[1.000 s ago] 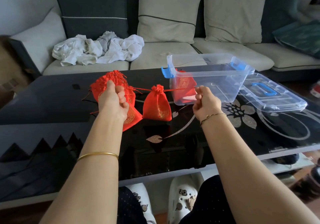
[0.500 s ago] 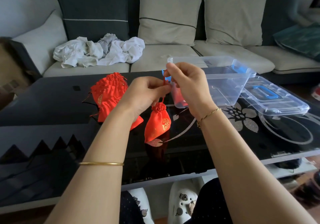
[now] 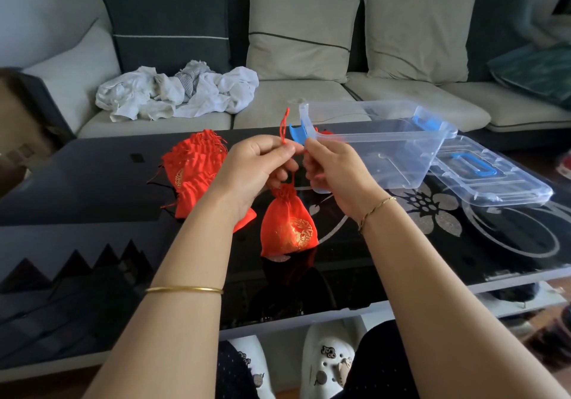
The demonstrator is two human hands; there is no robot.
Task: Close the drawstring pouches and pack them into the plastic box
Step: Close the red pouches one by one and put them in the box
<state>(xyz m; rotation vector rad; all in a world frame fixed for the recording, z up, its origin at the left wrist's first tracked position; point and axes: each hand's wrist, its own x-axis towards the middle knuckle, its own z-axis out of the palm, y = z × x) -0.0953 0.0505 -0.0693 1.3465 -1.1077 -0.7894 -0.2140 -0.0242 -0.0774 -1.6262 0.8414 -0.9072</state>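
Observation:
A red drawstring pouch (image 3: 287, 225) with gold embroidery hangs by its cords, its mouth gathered tight and its bottom touching the black glass table (image 3: 401, 256). My left hand (image 3: 259, 166) pinches the red cords above it, and a loop sticks up past the fingers. My right hand (image 3: 332, 166) pinches the cords from the other side, close to the left hand. A pile of several red pouches (image 3: 194, 166) lies to the left. The clear plastic box (image 3: 386, 148) with blue latches stands behind my right hand, with something red inside at its left end.
The box's clear lid (image 3: 491, 176) with a blue handle lies flat to the right of the box. A sofa with cushions and a heap of white cloth (image 3: 176, 92) runs behind the table. White shoes show under the table's near edge.
One second ago my hands were apart, pulling the cords sideways. They came together above the pouch, which now hangs from the cords with its mouth shut.

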